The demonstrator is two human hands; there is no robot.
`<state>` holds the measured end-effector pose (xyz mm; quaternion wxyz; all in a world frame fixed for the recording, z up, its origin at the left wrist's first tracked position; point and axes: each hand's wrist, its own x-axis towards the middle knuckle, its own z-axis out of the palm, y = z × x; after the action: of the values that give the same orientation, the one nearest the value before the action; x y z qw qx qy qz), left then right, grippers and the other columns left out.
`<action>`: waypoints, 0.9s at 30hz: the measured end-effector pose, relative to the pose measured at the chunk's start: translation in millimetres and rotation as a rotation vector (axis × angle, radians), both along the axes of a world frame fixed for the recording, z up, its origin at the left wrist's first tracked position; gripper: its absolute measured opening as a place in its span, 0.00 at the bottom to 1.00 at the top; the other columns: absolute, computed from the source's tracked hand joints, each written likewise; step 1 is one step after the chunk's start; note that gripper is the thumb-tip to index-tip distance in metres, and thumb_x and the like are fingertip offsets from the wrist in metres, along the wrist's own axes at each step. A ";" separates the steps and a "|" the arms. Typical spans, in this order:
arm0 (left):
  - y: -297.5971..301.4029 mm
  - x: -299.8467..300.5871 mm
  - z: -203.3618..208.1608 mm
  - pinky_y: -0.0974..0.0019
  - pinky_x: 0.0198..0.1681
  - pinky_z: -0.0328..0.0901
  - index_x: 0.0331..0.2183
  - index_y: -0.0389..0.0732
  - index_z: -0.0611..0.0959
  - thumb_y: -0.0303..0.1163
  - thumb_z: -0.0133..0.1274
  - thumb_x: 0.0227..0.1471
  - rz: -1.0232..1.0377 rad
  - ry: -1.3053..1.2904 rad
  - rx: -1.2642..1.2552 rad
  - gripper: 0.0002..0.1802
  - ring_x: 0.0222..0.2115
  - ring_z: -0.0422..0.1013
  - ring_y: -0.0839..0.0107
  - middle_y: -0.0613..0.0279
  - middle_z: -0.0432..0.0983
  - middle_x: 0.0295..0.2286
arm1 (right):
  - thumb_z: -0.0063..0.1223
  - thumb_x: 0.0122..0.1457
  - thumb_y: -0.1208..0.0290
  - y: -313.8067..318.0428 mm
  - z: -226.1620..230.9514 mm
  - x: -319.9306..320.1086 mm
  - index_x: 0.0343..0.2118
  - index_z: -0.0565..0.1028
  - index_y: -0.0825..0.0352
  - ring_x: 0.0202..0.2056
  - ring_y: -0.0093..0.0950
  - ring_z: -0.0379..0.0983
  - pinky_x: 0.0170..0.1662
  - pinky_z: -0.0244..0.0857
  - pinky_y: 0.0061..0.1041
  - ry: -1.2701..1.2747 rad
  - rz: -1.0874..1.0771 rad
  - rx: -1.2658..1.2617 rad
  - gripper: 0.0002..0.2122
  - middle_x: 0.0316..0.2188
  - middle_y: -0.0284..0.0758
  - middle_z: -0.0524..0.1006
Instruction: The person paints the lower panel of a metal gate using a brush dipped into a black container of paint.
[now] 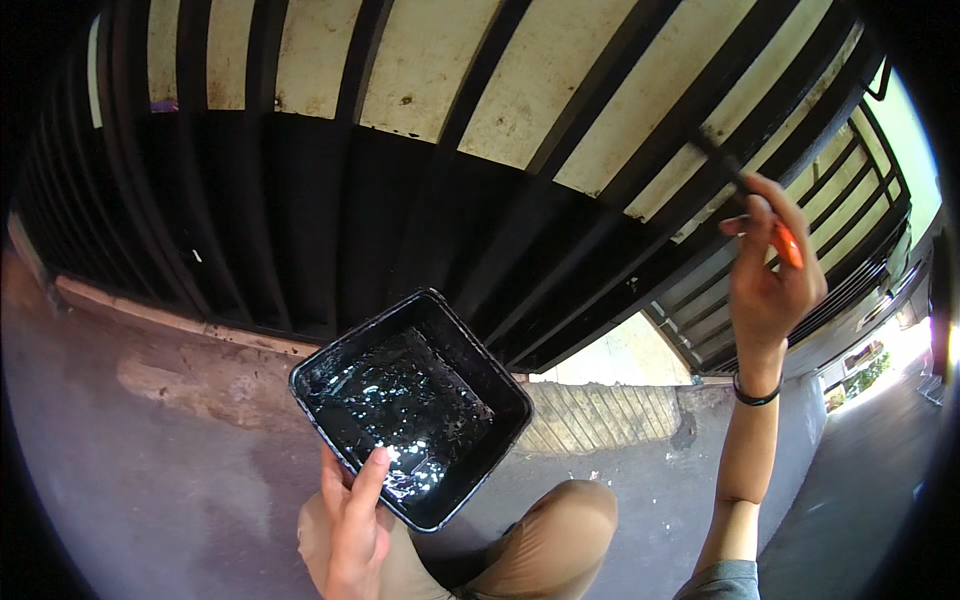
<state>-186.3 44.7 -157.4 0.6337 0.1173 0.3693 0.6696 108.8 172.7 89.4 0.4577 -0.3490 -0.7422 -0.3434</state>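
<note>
Black, glossy and square with rounded corners, an open tray (470, 365) sits tilted in front of me, above my 2 knees in beige trousers (560, 530). Its floor is smeared with a dark, wet-looking coating that throws back white glints. My left hand (355, 535) grips its near left edge, thumb over the rim and fingers curled at the outer side, partly hidden.

On the other side, my right hand (775, 265) is raised and closed around a slim brush-like tool with an orange handle end and a dark, narrow head (715, 152). That head points up and left, close to the dark upright bars of a tall black metal gate (330, 210); it is blurred, so I cannot tell whether it touches them. Pale, stained panels (420, 75) show between the bars.

I have a thin dark band (757, 396) on my right wrist and a grey sleeve (728, 580) farther down that arm. Below the gate lie a smooth grey floor (220, 490) and, right of the tray, a ridged tan concrete patch (600, 418).
</note>
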 end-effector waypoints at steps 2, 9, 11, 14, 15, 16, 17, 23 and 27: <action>-2.7 -0.2 2.1 0.59 0.58 0.68 0.64 0.36 0.67 0.31 0.60 0.61 0.018 0.048 0.009 0.34 0.53 0.73 0.65 0.55 0.74 0.54 | 0.62 0.61 0.83 -2.1 -2.1 1.5 0.44 0.83 0.69 0.35 0.29 0.85 0.38 0.79 0.24 -0.135 -0.095 0.084 0.09 0.38 0.40 0.85; -0.1 -5.7 5.9 0.64 0.58 0.66 0.65 0.37 0.65 0.24 0.62 0.59 -0.011 -0.008 0.043 0.37 0.51 0.72 0.71 0.57 0.73 0.53 | 0.69 0.55 0.78 -14.7 -55.5 -31.5 0.39 0.80 0.68 0.23 0.33 0.78 0.27 0.73 0.27 -0.397 -0.027 -0.244 0.10 0.31 0.39 0.83; -0.7 -7.8 7.2 0.65 0.57 0.66 0.64 0.37 0.65 0.24 0.63 0.58 -0.019 -0.024 0.023 0.37 0.51 0.72 0.71 0.57 0.74 0.53 | 0.64 0.61 0.77 -5.2 -35.1 -48.6 0.38 0.79 0.69 0.22 0.36 0.78 0.26 0.70 0.29 -0.220 -0.130 -0.236 0.05 0.25 0.42 0.79; 0.2 -9.9 5.7 0.65 0.57 0.66 0.64 0.37 0.66 0.25 0.63 0.58 -0.024 -0.031 0.007 0.37 0.51 0.72 0.72 0.58 0.75 0.52 | 0.58 0.67 0.73 26.7 2.6 -67.8 0.37 0.77 0.69 0.20 0.37 0.77 0.24 0.66 0.30 -0.068 -0.226 -0.275 0.05 0.19 0.44 0.75; 0.4 -8.7 5.0 0.65 0.57 0.66 0.64 0.37 0.66 0.24 0.63 0.58 -0.031 -0.038 0.005 0.37 0.51 0.72 0.72 0.58 0.75 0.52 | 0.58 0.68 0.72 35.9 12.5 -62.9 0.37 0.77 0.70 0.19 0.37 0.76 0.23 0.66 0.30 -0.201 -0.270 -0.207 0.06 0.19 0.43 0.76; 0.7 -9.0 4.7 0.65 0.57 0.66 0.64 0.37 0.66 0.24 0.63 0.58 -0.026 -0.037 0.003 0.37 0.51 0.72 0.72 0.58 0.75 0.52 | 0.58 0.68 0.72 40.4 19.7 -62.4 0.37 0.77 0.69 0.19 0.36 0.76 0.23 0.66 0.30 -0.243 -0.294 -0.152 0.06 0.19 0.43 0.76; 0.5 -9.3 5.5 0.65 0.57 0.66 0.65 0.37 0.66 0.23 0.62 0.58 -0.014 -0.047 -0.003 0.37 0.51 0.72 0.72 0.58 0.75 0.52 | 0.58 0.68 0.72 42.3 28.0 -63.4 0.37 0.77 0.69 0.18 0.36 0.76 0.23 0.66 0.30 -0.285 -0.317 -0.096 0.06 0.19 0.42 0.76; 3.6 -10.1 4.6 0.64 0.58 0.65 0.64 0.38 0.66 0.21 0.60 0.59 -0.005 -0.072 0.001 0.35 0.52 0.71 0.71 0.59 0.74 0.53 | 0.61 0.63 0.77 18.7 54.4 -57.3 0.42 0.79 0.64 0.23 0.30 0.78 0.24 0.68 0.26 -0.472 -0.321 0.234 0.06 0.29 0.35 0.82; 3.2 -11.8 -5.2 0.63 0.59 0.66 0.63 0.38 0.68 0.24 0.59 0.60 0.009 -0.023 0.006 0.32 0.53 0.72 0.69 0.57 0.74 0.54 | 0.65 0.59 0.72 3.4 -14.9 -34.3 0.43 0.78 0.65 0.21 0.26 0.72 0.24 0.65 0.27 -0.809 -0.334 -0.010 0.10 0.27 0.33 0.73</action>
<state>-198.1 48.0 -162.6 0.6345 0.1100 0.3606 0.6748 74.6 176.1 74.6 0.0667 -0.3038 -0.7968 -0.5180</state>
